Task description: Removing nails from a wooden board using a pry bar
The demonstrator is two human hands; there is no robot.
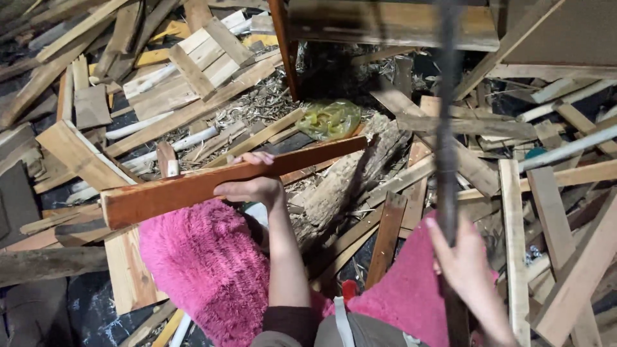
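Reddish plank (225, 182) pinched in left grip (254, 186), right grip (459, 257) around dark rod (445, 128), scrap-wood pile (193, 58) beneath

Dark rod (446, 115): motion-blurred, top cut off by the upper frame edge, lower end hidden behind the right hand (466, 270). Reddish plank (218, 183): middle covered by the left hand (254, 186). Yellow-green plastic bag (329, 119), centre frame: contents indistinct. Pink fuzzy fabric (205, 263): cropped at the bottom edge.

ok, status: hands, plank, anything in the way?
Left hand grips reddish plank, held level. Right hand grips dark blurred handle, upright. Scrap wood pile all around; log under plank.
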